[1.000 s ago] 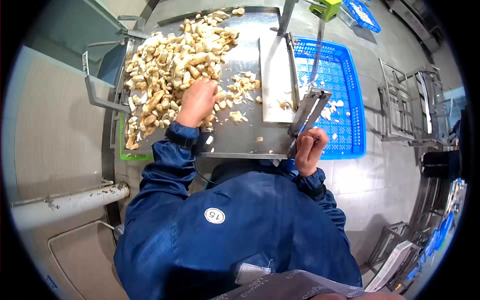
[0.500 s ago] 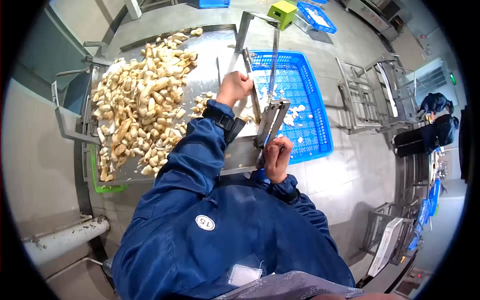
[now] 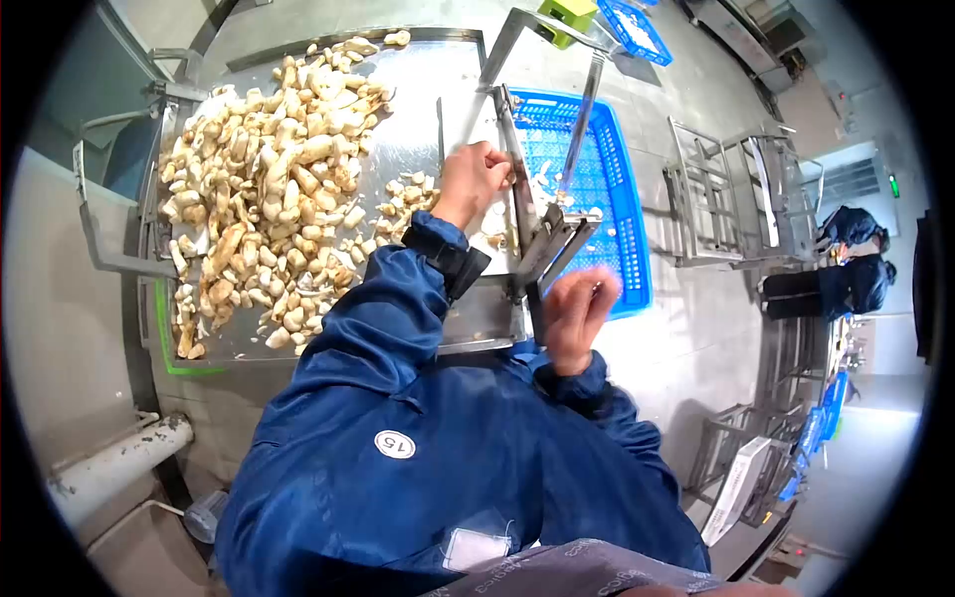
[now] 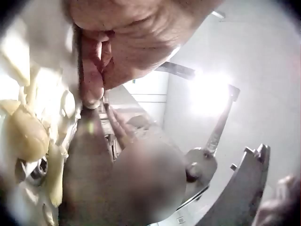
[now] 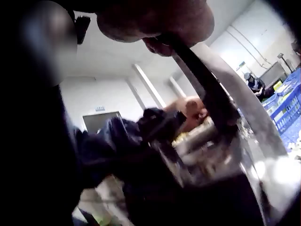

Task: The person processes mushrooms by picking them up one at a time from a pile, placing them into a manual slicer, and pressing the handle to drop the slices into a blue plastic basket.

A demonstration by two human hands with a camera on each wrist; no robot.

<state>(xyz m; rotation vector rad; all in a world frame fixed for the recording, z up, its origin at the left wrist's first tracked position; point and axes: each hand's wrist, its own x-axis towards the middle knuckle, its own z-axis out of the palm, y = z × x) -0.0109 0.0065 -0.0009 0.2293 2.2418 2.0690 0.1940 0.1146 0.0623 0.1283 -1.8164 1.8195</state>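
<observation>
In the head view my left hand (image 3: 473,184) is at the blade side of a lever cutter (image 3: 509,149), over its pale board. Its thumb and fingers pinch a mushroom piece, mostly hidden behind the fingers. The left wrist view shows those fingertips (image 4: 92,96) close beside the metal edge. My right hand (image 3: 577,313), blurred, grips the cutter's lever at the near end. From the right wrist, the dark lever handle (image 5: 202,84) runs out from under the curled fingers. A large heap of tan mushrooms (image 3: 279,189) covers the left of the metal table, with a smaller pile (image 3: 408,199) near the board.
A blue perforated crate (image 3: 629,239) with pale pieces in it sits right of the cutter. A metal arm (image 3: 587,119) rises above the crate. Metal racks (image 3: 701,189) stand farther right, and two people (image 3: 846,269) work beyond. A green stool (image 3: 565,20) is at the back.
My left hand has left the mushroom heap and moved right to the cutter's board. Over the last half second my right hand has shifted right with the lever, whose tilt has changed.
</observation>
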